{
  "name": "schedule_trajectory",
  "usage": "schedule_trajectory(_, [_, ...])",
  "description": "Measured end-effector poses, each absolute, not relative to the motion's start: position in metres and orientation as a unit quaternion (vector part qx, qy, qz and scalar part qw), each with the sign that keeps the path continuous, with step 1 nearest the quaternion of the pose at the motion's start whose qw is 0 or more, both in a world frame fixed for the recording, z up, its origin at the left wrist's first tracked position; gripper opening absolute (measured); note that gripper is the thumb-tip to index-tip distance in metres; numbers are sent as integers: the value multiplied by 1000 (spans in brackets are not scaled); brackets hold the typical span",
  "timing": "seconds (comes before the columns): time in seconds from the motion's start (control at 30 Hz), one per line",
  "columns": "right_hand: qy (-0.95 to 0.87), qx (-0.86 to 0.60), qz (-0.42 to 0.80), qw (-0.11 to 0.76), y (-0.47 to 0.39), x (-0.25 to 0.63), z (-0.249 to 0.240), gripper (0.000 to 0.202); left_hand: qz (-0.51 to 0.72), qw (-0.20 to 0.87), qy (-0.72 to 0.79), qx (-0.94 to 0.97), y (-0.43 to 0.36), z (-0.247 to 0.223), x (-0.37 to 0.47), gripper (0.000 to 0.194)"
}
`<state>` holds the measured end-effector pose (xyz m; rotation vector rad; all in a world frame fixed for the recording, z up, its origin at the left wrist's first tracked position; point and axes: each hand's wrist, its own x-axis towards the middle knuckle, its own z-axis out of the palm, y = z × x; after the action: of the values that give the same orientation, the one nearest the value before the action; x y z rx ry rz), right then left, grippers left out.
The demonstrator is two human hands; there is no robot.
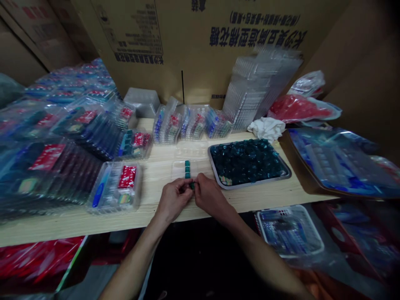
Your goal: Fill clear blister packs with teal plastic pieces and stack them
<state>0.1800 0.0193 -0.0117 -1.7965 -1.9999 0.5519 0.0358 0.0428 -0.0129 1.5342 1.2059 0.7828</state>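
Observation:
My left hand (175, 199) and my right hand (210, 195) meet at the table's front, fingertips pinched together. Between them shows a small dark green piece (192, 185), partly hidden by the fingers. Just beyond lies a clear plastic tray (178, 168) with a short column of teal pieces (187, 166) in it. Behind that is another clear tray (191, 150) with moulded hollows. To the right of my hands, a white-rimmed tray (239, 186) is heaped with shiny dark teal pieces (250, 160).
Filled clear packs (115, 185) with blue tools and red packets stand stacked on the left. Nested clear trays (250, 87) rise at the back right beside a crumpled white cloth (267, 128). A cardboard box (300, 173) stands right; a white basket (290, 231) sits below the table.

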Motion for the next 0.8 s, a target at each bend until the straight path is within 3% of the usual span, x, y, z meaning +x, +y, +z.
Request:
schedule_trajectory(0.17, [-686,-653,220,235,18,176,-19,7,353,620,461,527,41,-14,32,31])
schedule_trajectory(0.27, [-669,-622,276,299,22,181,-26,8,376,617,489,488,48,-19,24,31])
schedule_trajectory(0.43, [-468,-605,477,433,36,195,-34,28,400,378,531,645,77,-22,7,15])
schedule_trajectory(0.5, [-370,-569,569,465,39,197,-35,36,365,296,497,729,86,-23,7,18])
schedule_trajectory(0.67, [-273,-522,640,493,37,192,-36,43,261,236,397,848,89,-38,16,21])
schedule_trajectory(0.8, [-253,-507,652,504,38,191,-39,41,258,219,346,875,88,-50,15,21])
